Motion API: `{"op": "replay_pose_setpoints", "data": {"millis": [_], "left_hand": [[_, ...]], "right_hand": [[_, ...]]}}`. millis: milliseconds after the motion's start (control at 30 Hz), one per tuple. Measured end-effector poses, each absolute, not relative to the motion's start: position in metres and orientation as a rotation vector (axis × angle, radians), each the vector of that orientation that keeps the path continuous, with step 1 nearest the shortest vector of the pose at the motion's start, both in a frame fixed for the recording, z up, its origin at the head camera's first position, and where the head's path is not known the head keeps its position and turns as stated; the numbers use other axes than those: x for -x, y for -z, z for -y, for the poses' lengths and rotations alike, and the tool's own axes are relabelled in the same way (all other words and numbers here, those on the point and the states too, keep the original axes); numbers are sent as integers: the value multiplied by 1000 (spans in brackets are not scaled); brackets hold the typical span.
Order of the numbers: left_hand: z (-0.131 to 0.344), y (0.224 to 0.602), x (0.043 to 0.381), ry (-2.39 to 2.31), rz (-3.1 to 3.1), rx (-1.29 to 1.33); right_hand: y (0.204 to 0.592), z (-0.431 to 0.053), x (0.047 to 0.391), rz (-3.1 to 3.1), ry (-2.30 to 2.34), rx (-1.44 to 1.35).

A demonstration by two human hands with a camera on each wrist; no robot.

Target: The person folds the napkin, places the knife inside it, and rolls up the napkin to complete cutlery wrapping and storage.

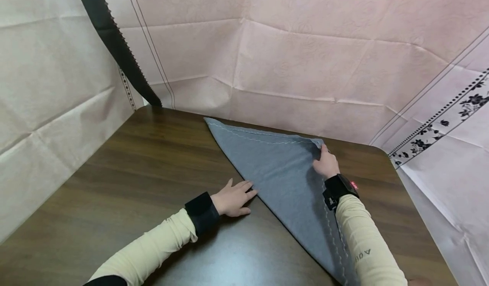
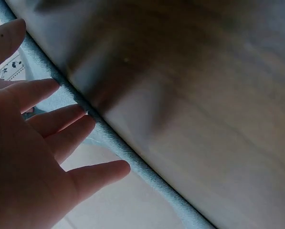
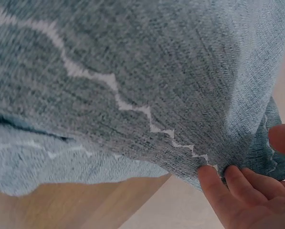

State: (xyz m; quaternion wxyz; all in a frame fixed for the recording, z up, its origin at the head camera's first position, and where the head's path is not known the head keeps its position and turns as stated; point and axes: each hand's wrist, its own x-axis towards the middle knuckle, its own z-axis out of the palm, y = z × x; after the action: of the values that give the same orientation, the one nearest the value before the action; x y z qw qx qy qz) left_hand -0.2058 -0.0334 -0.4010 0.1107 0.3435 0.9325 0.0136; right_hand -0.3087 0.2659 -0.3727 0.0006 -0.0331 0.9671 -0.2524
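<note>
A blue-grey cloth point(image 1: 267, 167) with wavy white stitching near its edges lies folded into a triangle on the table. Its long folded edge point(image 2: 142, 167) runs diagonally past my left hand point(image 1: 234, 197). That hand is spread flat, palm down, with the fingertips point(image 2: 80, 110) right at the fold. At the far right corner, my right hand point(image 1: 327, 164) holds the cloth by its stitched edge. In the right wrist view, its bent fingertips point(image 3: 210, 172) are on the fabric beside the white stitching, and the cloth creases towards them.
The brown wood table point(image 1: 126, 171) has rounded far corners. Behind it hangs a creased pinkish sheet point(image 1: 290, 65), with a black strip point(image 1: 118, 44) at the left and a floral band point(image 1: 439, 124) at the right.
</note>
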Motion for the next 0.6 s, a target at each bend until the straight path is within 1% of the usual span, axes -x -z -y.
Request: {"op": "replay_pose_setpoints", "data": {"millis": [600], "left_hand": [[27,401,212,0,-2721,-944]], "right_hand": [[368,-284,321,-3024,805,32]]}}
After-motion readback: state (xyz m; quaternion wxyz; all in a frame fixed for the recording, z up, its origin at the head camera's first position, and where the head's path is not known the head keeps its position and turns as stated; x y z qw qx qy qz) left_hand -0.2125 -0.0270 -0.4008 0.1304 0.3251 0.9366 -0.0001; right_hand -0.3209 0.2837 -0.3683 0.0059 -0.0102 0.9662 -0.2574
